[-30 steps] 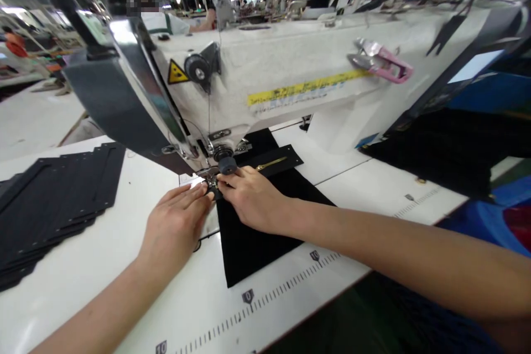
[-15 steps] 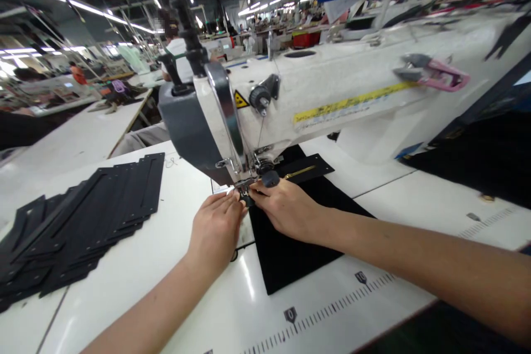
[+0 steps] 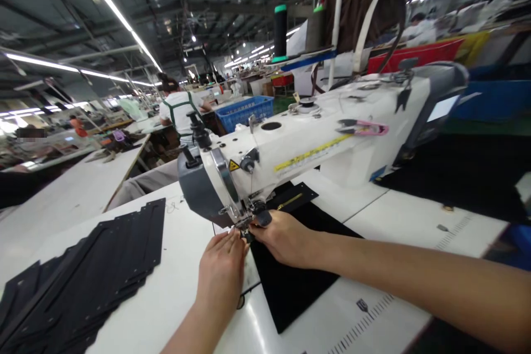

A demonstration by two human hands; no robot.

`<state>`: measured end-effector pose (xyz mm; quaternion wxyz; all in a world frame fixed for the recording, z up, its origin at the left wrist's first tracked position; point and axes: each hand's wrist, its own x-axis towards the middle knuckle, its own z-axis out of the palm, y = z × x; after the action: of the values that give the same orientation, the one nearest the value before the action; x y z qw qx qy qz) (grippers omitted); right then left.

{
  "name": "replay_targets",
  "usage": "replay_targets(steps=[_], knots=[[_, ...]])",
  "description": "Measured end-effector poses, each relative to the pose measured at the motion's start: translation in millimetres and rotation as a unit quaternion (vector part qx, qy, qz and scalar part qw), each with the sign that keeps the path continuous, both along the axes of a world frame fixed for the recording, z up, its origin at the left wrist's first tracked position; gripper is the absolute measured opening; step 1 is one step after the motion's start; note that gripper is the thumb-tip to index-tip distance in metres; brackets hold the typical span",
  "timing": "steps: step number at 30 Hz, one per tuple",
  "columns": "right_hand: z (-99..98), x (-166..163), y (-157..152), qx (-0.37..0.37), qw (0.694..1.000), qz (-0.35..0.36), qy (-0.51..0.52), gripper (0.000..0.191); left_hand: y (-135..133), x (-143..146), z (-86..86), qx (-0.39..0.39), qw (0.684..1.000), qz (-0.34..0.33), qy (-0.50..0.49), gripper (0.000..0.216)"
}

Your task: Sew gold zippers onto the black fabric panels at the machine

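Observation:
A white sewing machine stands over the tabletop, with its presser foot down near both sets of fingers. Under it lies a black fabric panel, with a black strip bearing a gold zipper at its back edge. My left hand is closed, fingertips pressed together at the panel's edge just left of the foot. From the right, my right hand rests across the panel, its fingers curled onto the fabric beside the foot. The fingertips and the fabric between them are partly hidden.
Overlapping black strips are piled on the left of the white table. Pink-handled thread snips lie on the machine arm. More black fabric is at the right. Behind are a blue crate and a person in green straps.
My view has tilted upward, so the machine and hands sit lower and more of the hall shows. Both hands keep their places at the presser foot, and the panel looks nearly unmoved.

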<state>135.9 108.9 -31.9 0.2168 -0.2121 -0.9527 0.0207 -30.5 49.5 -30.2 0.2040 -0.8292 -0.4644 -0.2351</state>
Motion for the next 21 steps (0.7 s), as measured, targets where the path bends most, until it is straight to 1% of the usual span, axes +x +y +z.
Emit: replay_targets(steps=[6,11,15,19,21], knots=[[0.7,-1.9,0.6,0.006,1.000,0.001,-0.007,0.027,3.0,-3.1,-2.4,0.013,1.000,-0.001,-0.006,0.017],[1.6,-3.4,-0.5,-0.011,1.000,-0.001,0.004,0.026,2.2,-3.7,-2.7,0.001,1.000,-0.001,-0.016,0.019],[0.5,-4.5,-2.3,-0.023,0.999,-0.002,0.026,0.023,1.8,-4.9,-6.8,-0.011,1.000,0.007,-0.017,0.017],[-1.5,-5.0,-3.9,-0.028,0.997,0.006,0.065,0.023,2.6,-7.3,-13.2,0.002,1.000,0.007,-0.026,0.013],[-2.5,-5.5,-3.0,-0.020,0.996,0.003,0.088,0.021,2.5,-7.4,-13.7,0.006,1.000,0.006,-0.026,0.012]])
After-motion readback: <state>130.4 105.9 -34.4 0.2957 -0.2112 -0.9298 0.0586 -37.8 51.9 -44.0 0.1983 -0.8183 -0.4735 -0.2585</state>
